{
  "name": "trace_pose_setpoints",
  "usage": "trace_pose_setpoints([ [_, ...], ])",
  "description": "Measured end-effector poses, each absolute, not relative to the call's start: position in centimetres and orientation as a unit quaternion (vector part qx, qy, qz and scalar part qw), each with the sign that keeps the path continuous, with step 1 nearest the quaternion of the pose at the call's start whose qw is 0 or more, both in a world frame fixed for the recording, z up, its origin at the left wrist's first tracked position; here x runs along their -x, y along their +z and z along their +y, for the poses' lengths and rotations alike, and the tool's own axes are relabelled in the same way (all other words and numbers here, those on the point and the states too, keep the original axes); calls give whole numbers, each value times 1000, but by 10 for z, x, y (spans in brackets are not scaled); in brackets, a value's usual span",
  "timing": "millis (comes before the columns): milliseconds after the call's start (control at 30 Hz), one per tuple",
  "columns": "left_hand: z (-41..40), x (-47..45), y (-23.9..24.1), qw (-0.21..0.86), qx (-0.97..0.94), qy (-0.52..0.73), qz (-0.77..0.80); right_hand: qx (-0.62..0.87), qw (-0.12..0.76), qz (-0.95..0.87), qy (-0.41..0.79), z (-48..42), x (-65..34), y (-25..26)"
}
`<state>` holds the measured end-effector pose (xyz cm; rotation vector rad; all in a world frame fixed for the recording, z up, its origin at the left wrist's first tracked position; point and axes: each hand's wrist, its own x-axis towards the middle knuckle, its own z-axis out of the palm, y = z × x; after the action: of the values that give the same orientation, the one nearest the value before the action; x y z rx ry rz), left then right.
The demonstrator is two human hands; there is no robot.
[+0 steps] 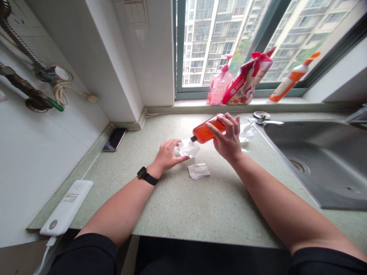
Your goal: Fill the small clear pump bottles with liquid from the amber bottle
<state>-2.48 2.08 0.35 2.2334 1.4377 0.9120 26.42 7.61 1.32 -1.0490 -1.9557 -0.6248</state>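
Note:
My right hand (229,137) grips a bottle of orange-red liquid (205,131), tilted with its dark neck pointing down to the left. That neck is right at a clear container (187,149), which my left hand (169,154) steadies between thumb and fingers on the counter. Whether liquid is flowing I cannot tell. Just in front of the container lies a folded white tissue (198,171). Partly hidden behind my right hand is a clear item with a white pump-like top (249,130).
A steel sink (323,160) with a tap (268,120) is on the right. On the windowsill stand a pink pump bottle (220,86), a red bag (246,82) and an orange-white bottle (291,82). To the left lie a phone (114,139) and a cabled power bank (69,206).

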Motion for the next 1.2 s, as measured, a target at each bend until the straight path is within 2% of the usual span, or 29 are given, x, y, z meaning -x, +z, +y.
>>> trace_pose_setpoints([
  [567, 21, 24, 3, 158, -785, 323, 504, 399, 405, -767, -296, 75, -263, 15],
  [967, 20, 23, 4, 151, -783, 323, 510, 414, 404, -778, -247, 77, -266, 14],
  [1200, 20, 23, 4, 151, -783, 325, 508, 416, 395, -771, -278, 76, -265, 15],
])
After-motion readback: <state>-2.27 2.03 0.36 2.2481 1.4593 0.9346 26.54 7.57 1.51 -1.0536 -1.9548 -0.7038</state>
